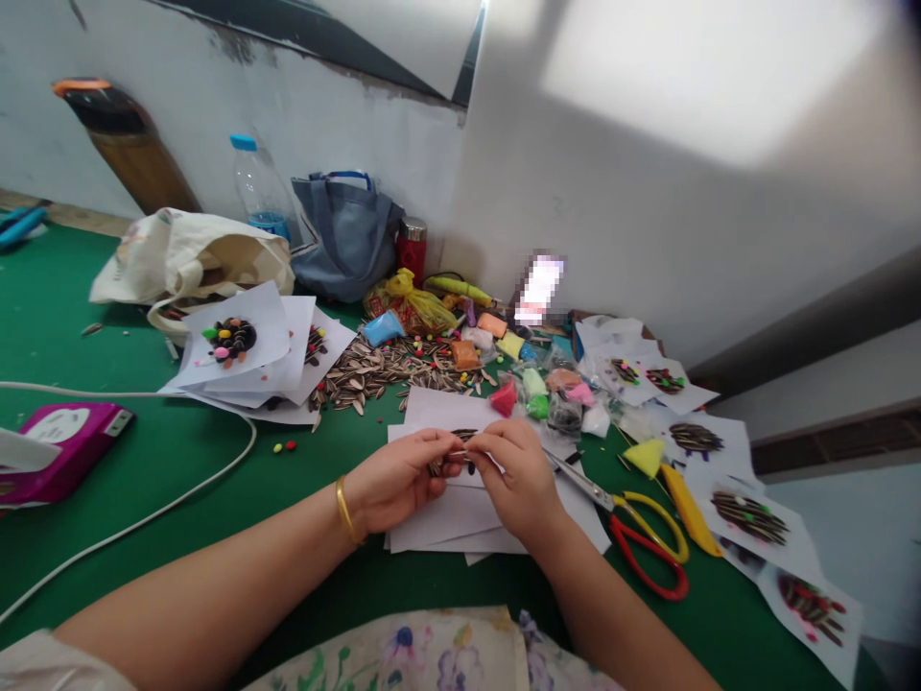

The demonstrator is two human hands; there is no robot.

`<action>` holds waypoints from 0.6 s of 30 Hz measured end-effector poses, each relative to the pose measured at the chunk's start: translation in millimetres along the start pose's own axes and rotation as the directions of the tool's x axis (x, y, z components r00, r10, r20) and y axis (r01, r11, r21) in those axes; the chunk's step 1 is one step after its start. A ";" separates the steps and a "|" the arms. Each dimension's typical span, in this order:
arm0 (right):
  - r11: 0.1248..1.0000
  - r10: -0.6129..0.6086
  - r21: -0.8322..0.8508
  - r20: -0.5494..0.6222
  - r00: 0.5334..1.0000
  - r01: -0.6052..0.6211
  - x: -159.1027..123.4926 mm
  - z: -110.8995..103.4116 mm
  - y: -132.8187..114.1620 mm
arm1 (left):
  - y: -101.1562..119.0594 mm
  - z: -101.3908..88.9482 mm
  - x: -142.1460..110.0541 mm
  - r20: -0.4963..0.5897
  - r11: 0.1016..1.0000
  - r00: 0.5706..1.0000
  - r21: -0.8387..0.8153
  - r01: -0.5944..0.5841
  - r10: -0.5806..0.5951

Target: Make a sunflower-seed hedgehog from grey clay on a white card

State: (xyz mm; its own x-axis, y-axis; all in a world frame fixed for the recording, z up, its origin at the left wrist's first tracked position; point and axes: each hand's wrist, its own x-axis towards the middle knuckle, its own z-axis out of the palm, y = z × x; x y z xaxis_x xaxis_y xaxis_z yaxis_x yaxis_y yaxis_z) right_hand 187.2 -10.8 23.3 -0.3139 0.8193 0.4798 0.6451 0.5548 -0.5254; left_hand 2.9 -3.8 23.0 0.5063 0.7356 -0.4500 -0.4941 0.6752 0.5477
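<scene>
Over a stack of white paper sheets [438, 530], my left hand [407, 478], with a gold bangle at its wrist, curls around a few striped sunflower seeds [436, 467]. The fingertips of my right hand [519, 477] pinch what looks like a single sunflower seed [462, 451] against the left fingertips. Behind the fingers, part of a dark seed cluster shows on the top sheet; most of it is hidden. Just right of my right hand lie scissors [611, 501] with one yellow and one red handle.
A heap of loose sunflower seeds [366, 369] spreads behind the paper. Packets of coloured clay [536, 384] lie beside it. Sheets with seed designs rest left [234, 336] and right [752, 518]. A white cable [179, 494] crosses the green table near a purple box [64, 451].
</scene>
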 end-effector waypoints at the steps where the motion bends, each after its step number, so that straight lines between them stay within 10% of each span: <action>1: 1.000 0.001 0.003 -0.002 1.000 -0.001 0.0 -0.2 0.2 | -0.9 -0.3 -0.1 0.009 1.000 1.000 0.027 0.011 -0.011; 18: 0.985 -0.063 -0.149 0.130 0.989 0.083 -4.1 12.1 -13.7 | 2.6 2.9 0.1 0.169 0.946 0.984 -0.303 0.113 -0.063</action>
State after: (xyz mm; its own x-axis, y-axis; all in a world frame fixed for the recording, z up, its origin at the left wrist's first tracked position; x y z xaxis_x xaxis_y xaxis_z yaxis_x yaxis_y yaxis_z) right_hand 171.2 -20.1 20.0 -0.4424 0.7943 0.4164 0.7136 0.5930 -0.3730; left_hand 3.7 -2.1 26.4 0.6489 0.6714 -0.3579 -0.6242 0.7388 0.2542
